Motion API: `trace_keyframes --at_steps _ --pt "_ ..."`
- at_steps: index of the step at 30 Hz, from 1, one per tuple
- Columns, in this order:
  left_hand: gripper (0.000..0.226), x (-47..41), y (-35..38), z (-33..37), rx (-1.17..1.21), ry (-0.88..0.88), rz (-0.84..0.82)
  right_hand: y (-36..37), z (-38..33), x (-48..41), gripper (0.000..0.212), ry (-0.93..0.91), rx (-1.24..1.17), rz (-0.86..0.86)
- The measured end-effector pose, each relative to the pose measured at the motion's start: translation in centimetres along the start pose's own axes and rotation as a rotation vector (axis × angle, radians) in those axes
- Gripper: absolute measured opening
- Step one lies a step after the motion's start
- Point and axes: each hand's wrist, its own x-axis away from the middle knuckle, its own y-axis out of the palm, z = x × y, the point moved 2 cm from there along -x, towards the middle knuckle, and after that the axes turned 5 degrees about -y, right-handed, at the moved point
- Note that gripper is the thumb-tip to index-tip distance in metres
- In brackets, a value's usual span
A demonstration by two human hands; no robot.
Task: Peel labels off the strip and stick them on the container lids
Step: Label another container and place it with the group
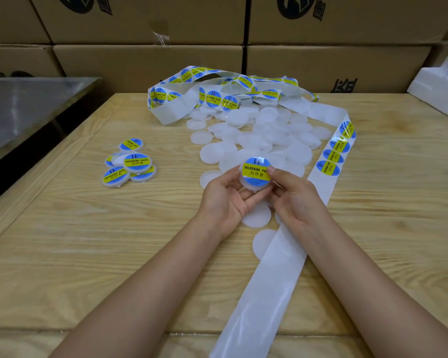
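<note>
You have both hands up over the middle of the worktop [88,241], clamped on one lid [254,186] between them.
- Left hand [225,195]: palm up, fingers curled under the lid, thumb on its left edge.
- Right hand [295,197]: grips the lid's right edge, thumb tip down on the right rim of the label [256,171].
- The label sits face up on the lid, blue and yellow, and reads "SOLDERING PAS…". The last letters are hidden under your thumb. I cannot tell whether it is pressed flat all the way round.

The strip [259,293] runs from the near edge of the worktop under your right forearm. That stretch is bare backing. It goes on far-right past your right hand, where four labels are still on it. It then curves left behind the pile and ends in loose loops at the far middle, with many labels on those.

The plain lids [264,135] lie in a loose heap just beyond your hands, between the two runs of strip. A few strays lie under and just near of your hands, and one of them touches the strip.

The labelled lids [130,166] form a small overlapping cluster on the left, well apart from the heap.

Around the worktop: cardboard boxes [140,63] stacked along the far side, a steel table [23,107] on the left and a foam block [445,81] at the far right.
</note>
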Motion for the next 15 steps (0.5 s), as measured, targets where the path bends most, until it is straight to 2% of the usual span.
trace_keyframes --at_steps 5,8,15 --pt "0.037 0.05 -0.05 0.16 -0.024 0.001 0.010 -0.36 -0.23 -0.19 0.027 -0.002 0.036 0.025" --pt "0.033 0.09 -0.07 0.15 -0.035 0.015 0.005 -0.33 -0.15 -0.24 0.008 -0.016 0.053 0.030" --pt "0.018 -0.08 -0.09 0.06 -0.077 0.050 -0.003 -0.46 -0.26 -0.26 0.011 -0.063 0.113 0.039"
